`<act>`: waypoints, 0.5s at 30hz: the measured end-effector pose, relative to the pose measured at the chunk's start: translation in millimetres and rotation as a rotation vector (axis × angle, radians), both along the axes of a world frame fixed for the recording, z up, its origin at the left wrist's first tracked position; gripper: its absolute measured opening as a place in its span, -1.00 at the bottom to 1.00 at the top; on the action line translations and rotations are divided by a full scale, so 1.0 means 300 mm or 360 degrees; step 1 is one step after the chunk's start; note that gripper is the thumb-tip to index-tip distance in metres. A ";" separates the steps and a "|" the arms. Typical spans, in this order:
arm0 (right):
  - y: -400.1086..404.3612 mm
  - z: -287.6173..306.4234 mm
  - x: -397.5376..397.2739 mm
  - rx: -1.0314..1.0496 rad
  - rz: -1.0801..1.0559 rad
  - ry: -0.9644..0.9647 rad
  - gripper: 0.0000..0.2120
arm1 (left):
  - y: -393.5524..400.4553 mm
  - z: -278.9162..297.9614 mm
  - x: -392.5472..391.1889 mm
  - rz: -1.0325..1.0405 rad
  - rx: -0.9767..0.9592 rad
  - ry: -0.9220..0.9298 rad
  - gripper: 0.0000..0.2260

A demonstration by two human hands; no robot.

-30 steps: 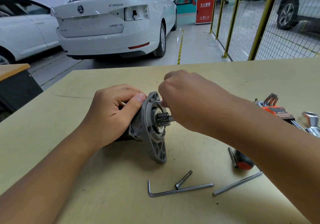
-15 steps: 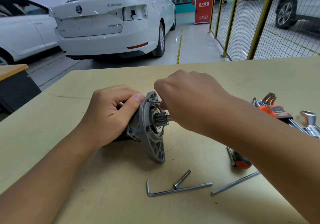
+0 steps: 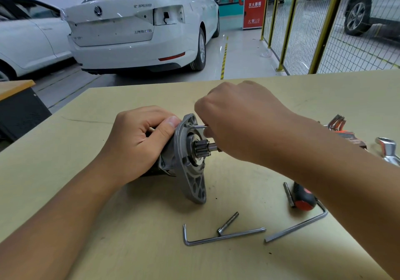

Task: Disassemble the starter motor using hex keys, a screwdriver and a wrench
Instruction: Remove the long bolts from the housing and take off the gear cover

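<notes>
The starter motor (image 3: 184, 156) lies on its side on the tabletop (image 3: 65, 171), its grey flange upright and facing right, the toothed pinion (image 3: 200, 148) sticking out from the middle of it. The left hand (image 3: 138, 143) grips the motor body behind the flange, fingers curled over the top and the thumb (image 3: 167, 126) pressed against the flange's upper edge. Just right of that thumb, a thin metal rod (image 3: 200, 127), bolt or hex key I cannot tell, pokes out of the flange's upper part. The right hand (image 3: 242, 123) is curled round the rod's outer end, pinching it, with the knuckles turned up; its fingertips are hidden behind the back of the hand. The pinion shaft passes just under this hand.

Below both hands, near the front edge, lies 1 L-shaped hex key (image 3: 223, 236) with a loose bolt (image 3: 227, 223) touching its long arm. To the right of it is a 2nd hex key (image 3: 296, 227), its bend tucked under the right forearm. Just above that sits a screwdriver (image 3: 302, 197) with a black and orange handle, and beside it a short pin (image 3: 289, 194). Beyond the right wrist are an orange-holdered hex key set (image 3: 337, 126) and a chrome wrench (image 3: 388, 149).

Past the tabletop stand a white car (image 3: 140, 26) and yellow mesh fencing (image 3: 324, 24).
</notes>
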State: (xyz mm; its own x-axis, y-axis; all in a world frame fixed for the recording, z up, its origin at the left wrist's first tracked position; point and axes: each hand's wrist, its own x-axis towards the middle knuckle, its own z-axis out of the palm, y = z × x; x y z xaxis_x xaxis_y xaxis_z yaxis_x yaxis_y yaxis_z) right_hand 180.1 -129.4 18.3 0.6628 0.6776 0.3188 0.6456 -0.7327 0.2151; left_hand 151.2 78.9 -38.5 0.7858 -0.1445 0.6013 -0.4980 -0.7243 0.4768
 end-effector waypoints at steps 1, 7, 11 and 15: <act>-0.001 -0.001 -0.001 0.0022 -0.0014 -0.0023 -0.62 | 0.000 0.000 -0.001 0.0001 -0.0003 0.0004 -0.73; 0.002 -0.009 0.012 0.0239 0.0094 0.0150 -0.79 | -0.002 0.003 -0.001 -0.0001 0.0000 0.0008 -0.73; 0.000 -0.011 0.026 0.0126 0.0115 0.0258 -0.75 | 0.001 0.002 -0.001 0.0007 0.0003 0.0000 -0.72; 0.001 -0.009 0.026 0.0074 0.0099 0.0239 -0.71 | 0.001 -0.001 0.001 0.0003 0.0002 0.0010 -0.72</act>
